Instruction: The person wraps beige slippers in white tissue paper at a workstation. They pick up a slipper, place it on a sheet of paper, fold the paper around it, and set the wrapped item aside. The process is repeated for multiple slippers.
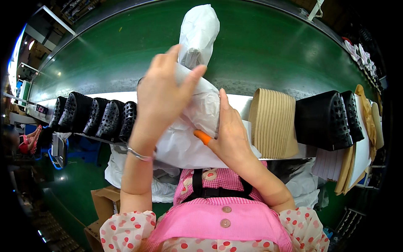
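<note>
White paper bundle [203,111] between a spread left hand [161,90] and a clamped right hand [233,132]

The white paper bundle is at the near side of the green work surface [268,46], directly in front of the person's pink apron [218,210]. The right hand is clamped on its right side: the fingers lie along the paper, and the thumb, in an orange finger cover [203,137], is at the lower front. The left hand reaches across the bundle's upper left part, thumb and fingers apart (whether the palm touches the paper, I cannot tell). A bracelet [140,155] circles the left wrist. Loose white paper [184,145] spreads below the bundle, toward the person's body.

Just beyond the left fingertips, a second wrapped bundle [199,29] lies on the green surface. To the left stands a row of black knobbly pieces [111,119], side by side. On the other side, near the right hand, a tan stack [273,124] of curved sheets stands on edge, with a black pair [321,122] of similar knobbly pieces just beside it, and white and brown sheets [363,130] farther right. Below the bench level, at the lower left, there is an open cardboard box [100,201].
</note>
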Demonstrator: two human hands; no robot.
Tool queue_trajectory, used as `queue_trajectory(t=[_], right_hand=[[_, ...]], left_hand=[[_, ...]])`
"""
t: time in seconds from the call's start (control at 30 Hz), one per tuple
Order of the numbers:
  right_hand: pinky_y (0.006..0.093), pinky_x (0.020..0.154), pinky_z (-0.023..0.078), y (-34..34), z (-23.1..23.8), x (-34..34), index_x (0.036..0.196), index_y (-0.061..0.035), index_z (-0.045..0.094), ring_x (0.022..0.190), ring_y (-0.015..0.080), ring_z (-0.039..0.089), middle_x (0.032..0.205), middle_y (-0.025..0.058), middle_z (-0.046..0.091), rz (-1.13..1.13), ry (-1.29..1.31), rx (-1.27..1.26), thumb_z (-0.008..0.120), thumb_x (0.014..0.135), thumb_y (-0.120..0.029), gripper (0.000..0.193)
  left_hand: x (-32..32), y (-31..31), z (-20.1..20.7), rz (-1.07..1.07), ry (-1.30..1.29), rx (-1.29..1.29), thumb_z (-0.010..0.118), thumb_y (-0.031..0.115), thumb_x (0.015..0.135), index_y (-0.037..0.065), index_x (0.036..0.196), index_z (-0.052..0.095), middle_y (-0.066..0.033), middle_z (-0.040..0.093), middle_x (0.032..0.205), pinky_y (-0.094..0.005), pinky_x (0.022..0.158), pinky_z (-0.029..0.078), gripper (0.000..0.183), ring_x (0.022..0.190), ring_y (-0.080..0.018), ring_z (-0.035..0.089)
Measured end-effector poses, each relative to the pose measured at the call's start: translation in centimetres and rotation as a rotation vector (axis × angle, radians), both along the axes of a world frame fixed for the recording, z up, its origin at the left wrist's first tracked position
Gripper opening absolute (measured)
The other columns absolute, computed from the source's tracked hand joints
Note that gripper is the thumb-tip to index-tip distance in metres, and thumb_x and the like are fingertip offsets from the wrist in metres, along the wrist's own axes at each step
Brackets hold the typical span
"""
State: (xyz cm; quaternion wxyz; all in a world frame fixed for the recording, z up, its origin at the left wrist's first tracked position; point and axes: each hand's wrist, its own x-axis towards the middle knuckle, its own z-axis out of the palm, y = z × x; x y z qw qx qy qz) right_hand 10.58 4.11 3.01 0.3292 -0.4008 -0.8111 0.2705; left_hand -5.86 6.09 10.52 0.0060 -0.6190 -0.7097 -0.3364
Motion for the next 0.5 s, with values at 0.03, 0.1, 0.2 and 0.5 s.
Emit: queue_trajectory(t=[0.03, 0.1, 0.2, 0.5], right_hand=[[0.0440, 0.090, 0.046, 0.0, 0.1, 0.1, 0.147, 0.0084, 0.013, 0.104, 0.0404, 0.053, 0.122, 0.0269, 0.052, -0.006, -0.013, 0.008, 0.087, 0.062, -0.011, 0.114], [0.0436, 0.090, 0.047, 0.3, 0.1, 0.4, 0.146, 0.0088, 0.013, 0.103, 0.0400, 0.054, 0.122, 0.0267, 0.052, 0.002, -0.012, 0.022, 0.087, 0.062, -0.011, 0.114], [0.0431, 0.090, 0.047, 0.2, 0.4, 0.2, 0.146, 0.0095, 0.014, 0.103, 0.0396, 0.054, 0.122, 0.0266, 0.052, 0.011, -0.014, 0.031, 0.087, 0.062, -0.012, 0.114], [0.0424, 0.090, 0.047, 0.2, 1.0, 0.7, 0.146, 0.0102, 0.015, 0.103, 0.0395, 0.055, 0.120, 0.0272, 0.053, 0.010, -0.040, 0.069, 0.088, 0.062, -0.013, 0.113]], left_hand=[[-1.3, -0.1, 0.3, 0.031, -0.088, -0.021, 0.071, 0.033, 0.088, -0.001, 0.113, 0.065, -0.0099, 0.065, 0.094, -0.0270, 0.069, 0.050, 0.043, 0.077, -0.0166, 0.061], [-3.1, -0.1, 1.4, -0.053, -0.401, -0.302, 0.071, 0.028, 0.088, -0.003, 0.097, 0.069, 0.0018, 0.062, 0.074, -0.0191, 0.063, 0.043, 0.033, 0.069, -0.0042, 0.053], [-3.3, 0.0, 0.9, -0.142, -0.547, -0.265, 0.071, 0.025, 0.088, -0.004, 0.082, 0.068, 0.0029, 0.052, 0.061, -0.0209, 0.052, 0.036, 0.030, 0.059, -0.0029, 0.043], [-3.3, 0.8, -0.8, -0.123, -0.652, -0.133, 0.063, 0.017, 0.091, -0.004, 0.085, 0.068, -0.0008, 0.053, 0.060, -0.0224, 0.052, 0.037, 0.022, 0.056, -0.0056, 0.044]])
